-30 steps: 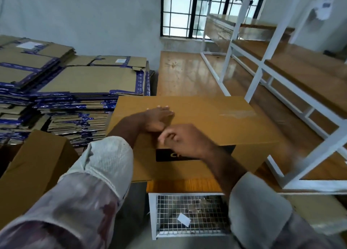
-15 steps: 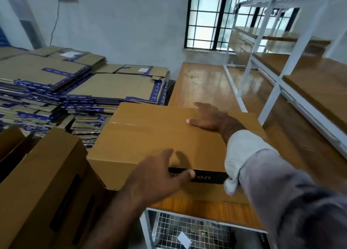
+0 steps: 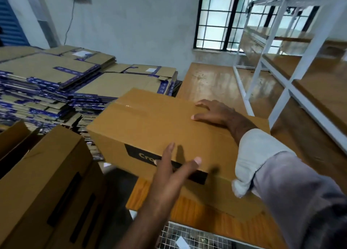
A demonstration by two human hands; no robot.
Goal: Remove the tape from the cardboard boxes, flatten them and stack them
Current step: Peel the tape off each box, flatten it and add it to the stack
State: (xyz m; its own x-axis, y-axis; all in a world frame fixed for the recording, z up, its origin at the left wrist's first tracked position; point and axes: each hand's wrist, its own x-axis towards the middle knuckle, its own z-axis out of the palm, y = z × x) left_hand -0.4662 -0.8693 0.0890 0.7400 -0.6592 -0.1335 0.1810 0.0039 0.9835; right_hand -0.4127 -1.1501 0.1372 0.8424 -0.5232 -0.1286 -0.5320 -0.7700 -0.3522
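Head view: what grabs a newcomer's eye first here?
The sealed cardboard box in the centre, on the near end of the wooden table, clear tape still along its top seam. The right hand lies flat on its top; the left hand reaches open at its near face. Behind on the left, tall stacks of flattened boxes with blue tape.

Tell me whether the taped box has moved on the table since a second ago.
Yes. The taped box has swung round: its left end now overhangs the wooden table edge, toward the flattened stacks.
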